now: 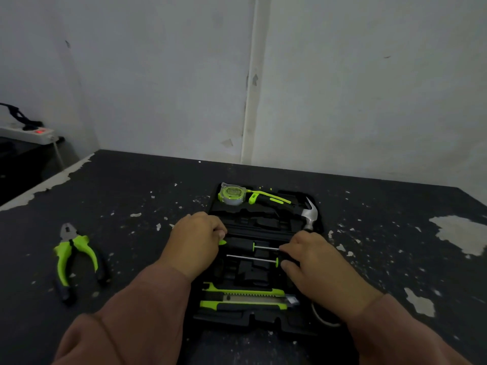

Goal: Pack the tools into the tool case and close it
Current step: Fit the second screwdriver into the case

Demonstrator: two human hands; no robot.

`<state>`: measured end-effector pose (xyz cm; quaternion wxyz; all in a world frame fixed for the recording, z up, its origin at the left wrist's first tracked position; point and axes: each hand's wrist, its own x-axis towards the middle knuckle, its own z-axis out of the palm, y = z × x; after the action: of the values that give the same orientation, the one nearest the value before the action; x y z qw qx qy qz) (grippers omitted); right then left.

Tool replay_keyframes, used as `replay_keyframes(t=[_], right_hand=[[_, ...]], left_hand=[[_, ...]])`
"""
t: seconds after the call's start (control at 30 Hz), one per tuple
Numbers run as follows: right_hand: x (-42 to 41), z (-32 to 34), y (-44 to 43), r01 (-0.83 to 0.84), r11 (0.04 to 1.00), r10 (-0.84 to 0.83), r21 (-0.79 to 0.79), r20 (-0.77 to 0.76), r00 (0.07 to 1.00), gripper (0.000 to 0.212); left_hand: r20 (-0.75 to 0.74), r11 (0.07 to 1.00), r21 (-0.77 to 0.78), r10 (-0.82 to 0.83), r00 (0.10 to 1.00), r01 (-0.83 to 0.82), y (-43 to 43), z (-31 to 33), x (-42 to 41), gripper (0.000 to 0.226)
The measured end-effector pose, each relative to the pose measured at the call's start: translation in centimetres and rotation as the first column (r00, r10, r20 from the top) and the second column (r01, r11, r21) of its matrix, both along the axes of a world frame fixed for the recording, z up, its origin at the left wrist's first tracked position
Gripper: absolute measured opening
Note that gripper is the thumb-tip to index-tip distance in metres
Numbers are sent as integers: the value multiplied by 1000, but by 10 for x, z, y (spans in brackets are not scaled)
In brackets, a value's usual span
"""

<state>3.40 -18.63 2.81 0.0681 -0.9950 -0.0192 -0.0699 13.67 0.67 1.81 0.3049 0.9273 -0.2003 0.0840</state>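
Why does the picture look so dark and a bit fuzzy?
Head view: the room is dim, so the black case blends into the dark table; only the green pliers stand out. Head view: both hands look soft, and the wide lens bends the edges.

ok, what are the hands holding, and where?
Both hands are on the upper screwdriver in the case: left hand at its handle end, right hand at the shaft tip. Whether either grip is closed cannot be told.

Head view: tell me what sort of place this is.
Probably a bare back room or makeshift workshop: a black table with badly chipped paint, a stained, peeling white wall, and a power strip on a side surface.
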Motion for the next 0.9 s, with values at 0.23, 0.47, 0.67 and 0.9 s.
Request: replay_keyframes(t=[0.23,0.47,0.67,0.9], right_hand=[[1,0,4,24,997,-25,-77,-6,1000,42],[3,1,7,16,988,-19,-156,-19,1000,41],[7,2,6,17,986,-24,-166,-39,999,41],[2,2,6,17,996,-22,-89,-55,998,40]], left_hand=[[-174,992,-18,121,977,-126,9,0,8,44],[-469,963,-253,-34,883,-98,12,-11,17,55],[-467,957,-281,-75,881,-68,12,-7,15,45],[-481,948,-318,-136,866,-27,21,-12,18,28]])
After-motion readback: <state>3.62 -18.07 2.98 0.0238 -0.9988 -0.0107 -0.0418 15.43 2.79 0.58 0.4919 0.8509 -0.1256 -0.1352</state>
